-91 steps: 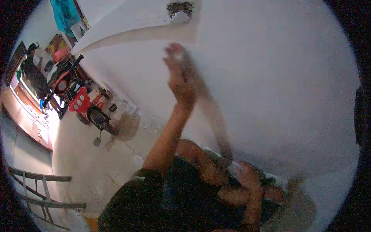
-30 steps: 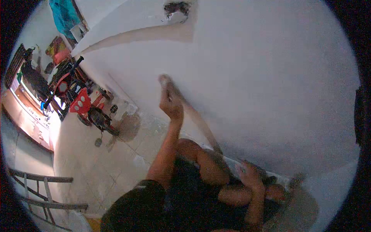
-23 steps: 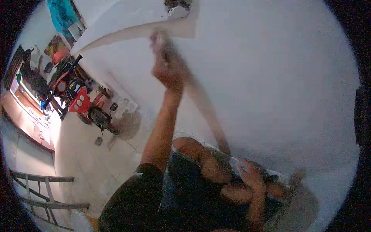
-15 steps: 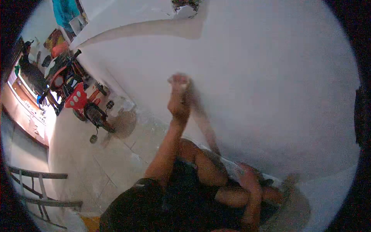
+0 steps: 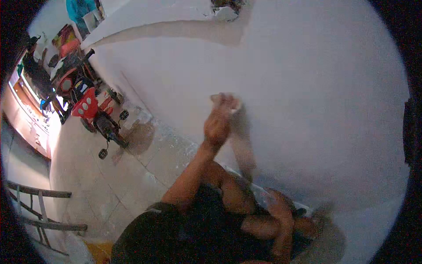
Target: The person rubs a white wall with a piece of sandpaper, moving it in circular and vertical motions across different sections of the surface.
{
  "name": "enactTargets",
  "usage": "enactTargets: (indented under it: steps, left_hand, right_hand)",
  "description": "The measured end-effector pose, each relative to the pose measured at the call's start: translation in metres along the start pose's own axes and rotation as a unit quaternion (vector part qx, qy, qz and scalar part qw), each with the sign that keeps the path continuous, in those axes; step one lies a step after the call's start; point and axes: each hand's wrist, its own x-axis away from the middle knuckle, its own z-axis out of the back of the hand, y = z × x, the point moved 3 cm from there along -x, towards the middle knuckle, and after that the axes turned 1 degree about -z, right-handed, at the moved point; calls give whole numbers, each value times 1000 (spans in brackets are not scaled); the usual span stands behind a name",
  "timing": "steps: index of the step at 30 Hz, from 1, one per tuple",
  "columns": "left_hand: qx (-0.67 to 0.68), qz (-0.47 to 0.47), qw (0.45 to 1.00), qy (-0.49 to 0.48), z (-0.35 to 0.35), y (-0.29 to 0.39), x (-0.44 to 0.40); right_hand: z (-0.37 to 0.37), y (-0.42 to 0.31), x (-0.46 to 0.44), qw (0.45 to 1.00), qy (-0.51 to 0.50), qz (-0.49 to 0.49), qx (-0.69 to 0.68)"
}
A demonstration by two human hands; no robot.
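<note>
My left hand (image 5: 218, 124) is raised against the white wall (image 5: 307, 101), its fingers closed around a small pale piece that I cannot make out clearly. A shadow of the arm falls on the wall beside it. Lower down, my right hand (image 5: 279, 208) rests by my bent legs, close to the foot of the wall. Its fingers look loosely extended, though blurred, and nothing shows in them. My knee (image 5: 233, 193) is between the two arms.
A red and black motorbike (image 5: 85, 105) stands on the tiled floor (image 5: 101, 176) at the left. Behind it is a dark-clothed person (image 5: 37, 75) near a bright doorway. A metal ladder-like frame (image 5: 52, 225) is at the lower left. A broken hole (image 5: 226, 9) marks the upper wall.
My left hand moved up and down along the wall and is now lower and further right than 0.8 s ago. The view has shifted slightly. My right hand stays by my legs.
</note>
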Motion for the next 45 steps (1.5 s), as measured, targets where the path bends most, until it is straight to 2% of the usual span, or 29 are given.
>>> enactTargets:
  steps: [1, 2, 4, 6, 7, 9, 10, 13, 14, 15, 16, 17, 18, 19, 20, 22, 25, 27, 30, 31, 33, 34, 35, 37, 38, 40, 41, 43, 45]
  left_hand:
    - [-13, -4, 1000, 26, 13, -21, 8]
    - [-169, 5, 985, 30, 33, -38, 1]
    - [-214, 199, 949, 115, 65, -51, -49]
    - [-245, 112, 943, 197, 83, -72, -106]
    - [-244, 111, 943, 197, 81, -60, -120]
    - [-224, 132, 952, 160, 60, -32, -141]
    - [-192, 126, 968, 107, 44, -25, -122]
    - [-156, 63, 986, 9, 11, 26, -65]
    - [-155, 45, 987, -5, 7, 31, -54]
    - [-152, -11, 988, 14, 9, 13, -33]
    - [-115, 16, 992, 41, 17, -10, -19]
    - [-76, 41, 994, 70, 25, -32, -5]
    - [-112, 157, 976, 105, 43, -39, -24]
    - [-139, 273, 943, 129, 61, -46, -41]
    - [-182, 228, 941, 171, 74, -75, -64]
    - [-282, 64, 938, 189, 91, -88, -113]
    - [-244, 62, 952, 175, 69, -50, -136]
    - [-206, 63, 972, 91, 37, -11, -104]
    - [-202, 41, 978, 23, 8, 19, -34]
    - [-57, 83, 993, 54, 8, 10, -14]
    - [-194, 38, 980, 20, 26, -4, -10]
    - [-185, 48, 978, 86, 40, -35, -15]
    - [-193, 152, 962, 121, 55, -47, -41]
    - [-199, 186, 944, 185, 76, -75, -100]
    - [-197, 117, 949, 219, 79, -84, -120]
    - [-194, 101, 956, 194, 63, -42, -148]
    - [-192, 87, 963, 168, 50, -23, -153]
    - [-191, -9, 974, 124, 26, 5, -115]
    - [-249, -72, 965, 30, 12, 30, -71]
  right_hand:
    - [0, 1, 0, 1000, 6, 1, -1]
    - [-2, 4, 0, 1000, 1, -5, -6]
    - [-6, 14, -6, 999, -27, -22, -29]
    - [-7, 14, -10, 995, -71, -47, -58]
    - [1, 1, -11, 995, -70, -46, -59]
    - [18, -26, -5, 985, -123, -97, 77]
    - [11, -17, -7, 985, -123, -96, 79]
    - [-35, 53, -17, 999, -44, -32, -1]
    - [-51, 76, -19, 992, 36, 113, 52]
    - [-44, 66, -16, 977, 72, 185, 76]
    - [-37, 53, -13, 955, 113, 254, 104]
    - [-2, 1, -9, 996, 17, 84, 35]
    - [13, -23, -4, 992, -79, -89, -36]
    - [11, -17, -5, 992, -79, -89, -38]
    - [7, -7, -9, 993, -85, -83, 0]
    - [6, -13, -6, 992, -90, -77, 36]
    - [17, -46, 4, 999, 29, -44, 13]
    - [10, -28, -7, 994, -86, -66, 11]
    - [-11, 3, -9, 999, -36, -8, -25]
    - [-9, -4, -6, 999, -19, 11, -35]
    - [17, -52, 7, 997, -12, -73, 28]
    - [23, -59, 12, 994, -11, -102, 49]
    - [20, -50, 10, 993, -18, -100, 53]
    - [7, -26, 2, 993, -34, -97, 56]
    - [0, -12, -4, 993, -43, -94, 58]
    - [-13, 20, -15, 993, -48, -90, 63]
    - [-23, 36, -17, 993, -54, 4, 108]
    - [-28, 35, -17, 981, -60, 100, 153]
    - [-18, 20, -16, 995, -82, -16, 57]
